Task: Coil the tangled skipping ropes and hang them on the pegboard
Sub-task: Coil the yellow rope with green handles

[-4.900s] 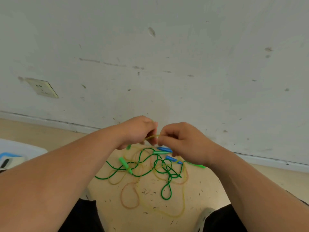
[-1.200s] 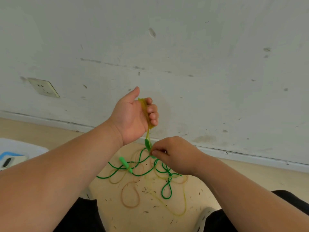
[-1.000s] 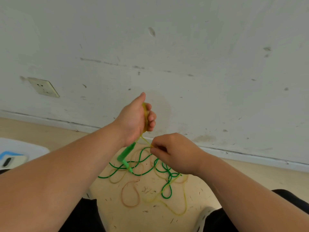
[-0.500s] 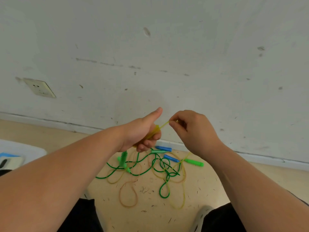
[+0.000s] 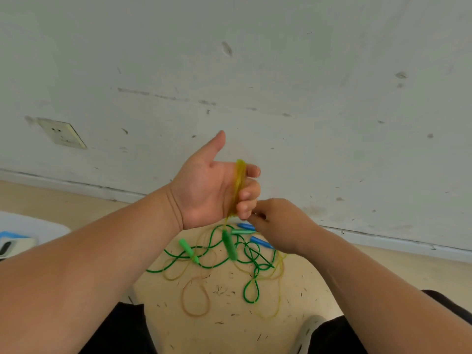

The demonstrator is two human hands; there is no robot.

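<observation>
Left fingers point(image 5: 249, 193) curled round yellow rope coil point(image 5: 240, 175), right fingers point(image 5: 256, 220) grip unclear

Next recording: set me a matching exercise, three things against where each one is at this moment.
Things:
1 yellow coil
2 green rope
3 socket

Places:
A on the wall, at the left
B lying in loops on the floor
C wound round the fingers of the left hand

Pairs: 1-C; 2-B; 3-A
</observation>
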